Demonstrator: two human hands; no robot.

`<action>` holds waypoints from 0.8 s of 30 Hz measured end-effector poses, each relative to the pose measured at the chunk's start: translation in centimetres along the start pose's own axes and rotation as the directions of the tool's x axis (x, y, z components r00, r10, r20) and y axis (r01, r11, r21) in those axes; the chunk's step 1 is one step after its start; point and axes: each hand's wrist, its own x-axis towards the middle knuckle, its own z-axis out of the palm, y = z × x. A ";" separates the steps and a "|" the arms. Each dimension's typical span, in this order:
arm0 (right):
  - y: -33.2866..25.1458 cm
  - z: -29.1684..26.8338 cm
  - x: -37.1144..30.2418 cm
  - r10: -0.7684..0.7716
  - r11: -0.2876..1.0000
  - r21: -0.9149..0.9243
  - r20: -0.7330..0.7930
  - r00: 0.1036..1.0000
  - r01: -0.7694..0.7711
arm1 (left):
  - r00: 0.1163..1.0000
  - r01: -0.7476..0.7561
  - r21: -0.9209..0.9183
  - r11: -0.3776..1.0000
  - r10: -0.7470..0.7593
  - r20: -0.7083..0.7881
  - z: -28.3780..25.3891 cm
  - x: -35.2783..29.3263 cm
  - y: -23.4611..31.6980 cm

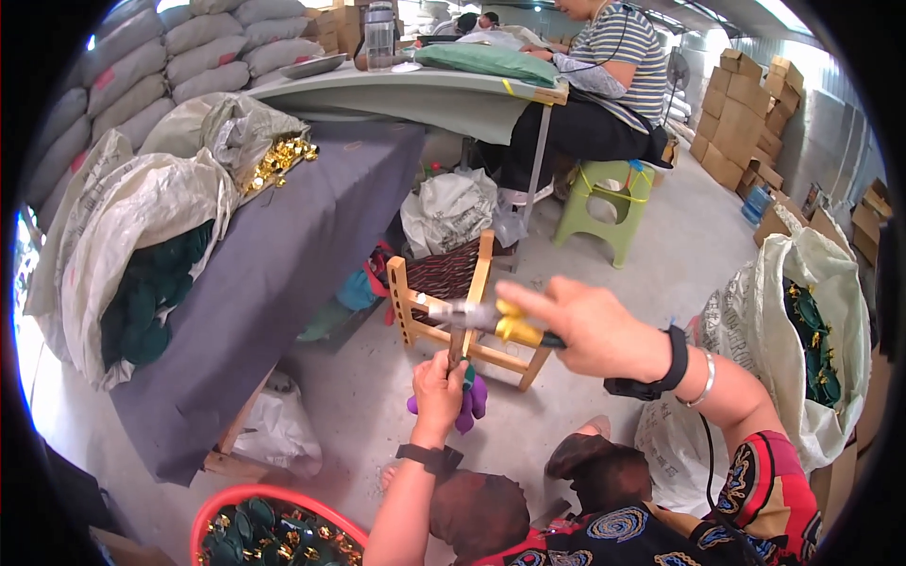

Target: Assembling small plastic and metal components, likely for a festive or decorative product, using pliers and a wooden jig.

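Observation:
My right hand (599,330) is closed around pliers with yellow and dark handles (514,325), index finger stretched along them. Their metal jaws point left and are blurred. Just below, my left hand (436,401) grips a narrow brown strip (457,347), whose upper end meets the plier jaws. Beside its fingers hangs a purple piece with a green top (472,401); I cannot tell its kind or whether the hand holds it too. Behind both hands stands a small wooden stool (528,368) with a dark woven top.
At left, a cloth-covered table (311,217) carries an open sack (170,179) of dark green pieces and gold metal parts (283,160). A red tub (203,519) of similar pieces sits lower left. Another sack (774,311) stands right. Beyond, a person (613,75) sits at a table.

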 end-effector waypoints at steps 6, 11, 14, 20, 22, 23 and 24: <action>-0.4 -0.2 1.3 -0.021 0.982 0.123 -0.692 0.722 0.146 | 0.999 -0.034 0.007 0.999 0.035 -0.040 0.2 0.0 0.1; 0.9 3.4 0.1 0.216 0.960 0.215 -0.167 0.962 -0.178 | 0.997 -0.059 0.033 0.998 0.060 -0.037 0.9 1.2 0.0; 0.3 3.0 0.5 0.246 0.819 0.572 -0.279 0.928 -0.045 | 0.997 -0.077 0.065 0.995 0.077 0.006 0.8 0.6 -0.3; -3.8 9.5 3.5 0.004 0.708 0.669 -0.327 0.945 0.228 | 0.964 -0.249 0.118 0.961 0.257 -0.062 -0.3 -0.5 -0.9; -4.0 9.7 3.9 0.026 0.672 0.728 -0.205 0.978 0.135 | 0.961 -0.272 -0.022 0.962 0.270 -0.062 0.1 0.3 0.8; -4.0 9.8 3.8 0.099 0.658 0.749 -0.190 0.977 0.079 | 0.964 -0.259 0.076 0.963 0.262 -0.035 0.2 0.2 0.8; -3.7 10.0 3.5 0.172 0.641 0.767 -0.171 0.970 0.022 | 0.967 -0.247 0.168 0.954 0.253 -0.011 0.6 0.2 0.7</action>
